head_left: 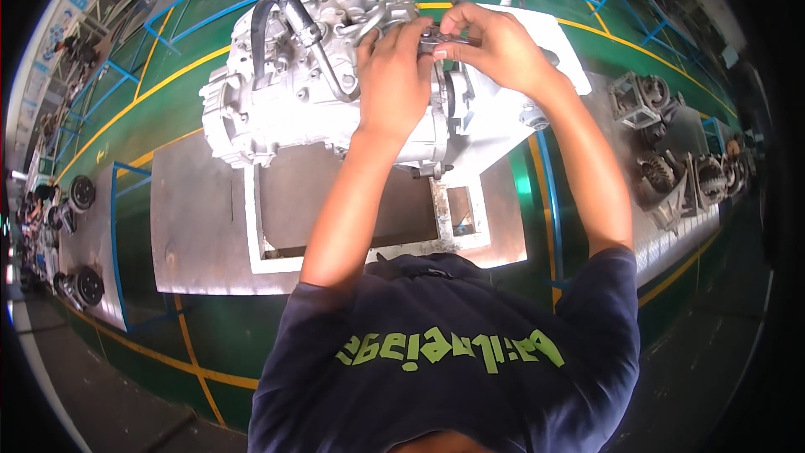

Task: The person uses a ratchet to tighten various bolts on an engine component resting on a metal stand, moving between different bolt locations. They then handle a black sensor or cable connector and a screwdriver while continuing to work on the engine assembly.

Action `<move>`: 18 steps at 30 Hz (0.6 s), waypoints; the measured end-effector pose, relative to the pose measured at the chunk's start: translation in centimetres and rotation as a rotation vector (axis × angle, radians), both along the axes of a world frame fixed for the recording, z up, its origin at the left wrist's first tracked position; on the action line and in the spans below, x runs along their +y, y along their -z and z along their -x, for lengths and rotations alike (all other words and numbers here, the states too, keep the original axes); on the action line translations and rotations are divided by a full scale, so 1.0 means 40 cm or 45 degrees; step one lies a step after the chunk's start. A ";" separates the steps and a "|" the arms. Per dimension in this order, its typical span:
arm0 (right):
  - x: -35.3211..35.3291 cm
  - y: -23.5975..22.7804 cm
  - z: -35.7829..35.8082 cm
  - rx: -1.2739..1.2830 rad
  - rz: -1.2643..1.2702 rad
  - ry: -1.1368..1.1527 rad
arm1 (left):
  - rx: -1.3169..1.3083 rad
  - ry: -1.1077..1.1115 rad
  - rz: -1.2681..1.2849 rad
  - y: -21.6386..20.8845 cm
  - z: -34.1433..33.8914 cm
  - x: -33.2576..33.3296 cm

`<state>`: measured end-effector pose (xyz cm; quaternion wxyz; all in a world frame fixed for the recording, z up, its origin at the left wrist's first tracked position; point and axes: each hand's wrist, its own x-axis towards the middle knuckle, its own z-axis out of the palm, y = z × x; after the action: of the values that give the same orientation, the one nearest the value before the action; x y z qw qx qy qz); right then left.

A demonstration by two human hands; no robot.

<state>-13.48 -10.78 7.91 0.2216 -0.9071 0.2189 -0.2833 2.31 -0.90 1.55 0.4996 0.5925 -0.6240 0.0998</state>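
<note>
With the bare left forearm (348, 214) reaching forward at a slight inward slant, the left hand (392, 80) is held close beside the right hand (503, 46). The back of the left hand is turned upward, its fingers (411, 33) extended forward and lightly bent; the left wrist (383, 132) is kept nearly in line with the arm. The bare right forearm (592, 164) is angled more sharply inward from a bent, outward-set elbow (619, 222). The right thumb (458, 52) and curved forefinger (466, 13) are set in a pinch, their tips directed leftward.
</note>
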 end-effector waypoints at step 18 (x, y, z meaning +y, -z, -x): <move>-0.167 -0.044 0.124 0.331 0.644 0.022 | -0.024 -0.001 -0.053 -0.021 0.006 -0.014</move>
<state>-18.45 -17.47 9.66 -0.0440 -0.9603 0.1757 -0.2122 2.06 -1.48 2.38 0.4811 0.6023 -0.6303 0.0925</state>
